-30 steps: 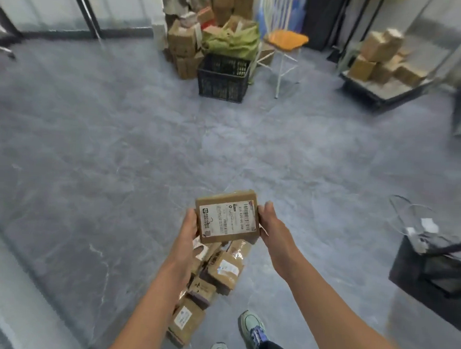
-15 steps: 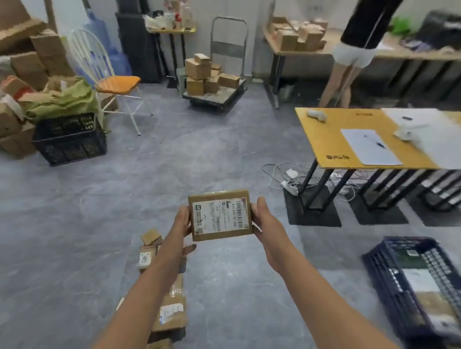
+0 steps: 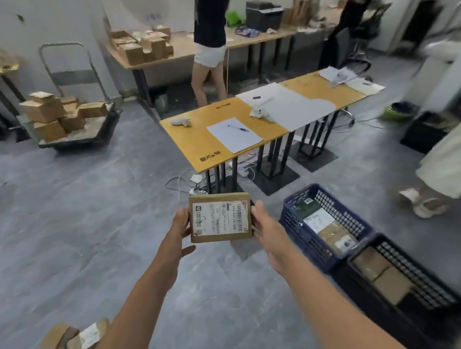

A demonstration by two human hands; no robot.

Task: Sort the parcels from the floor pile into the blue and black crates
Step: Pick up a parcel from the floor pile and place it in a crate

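While I hold one parcel (image 3: 220, 218) up in front of me, label facing me, my left hand (image 3: 180, 225) and right hand (image 3: 265, 224) each grip one side of it, well above the floor. It is not in a crate yet. Some parcels already lie in the blue crate (image 3: 308, 242) and the black crate (image 3: 416, 266) to my right. A bit of the pile (image 3: 74, 337) shows at the bottom edge, so I think more sorting is left. My arm hides part of the pile, and the label is too small to read.
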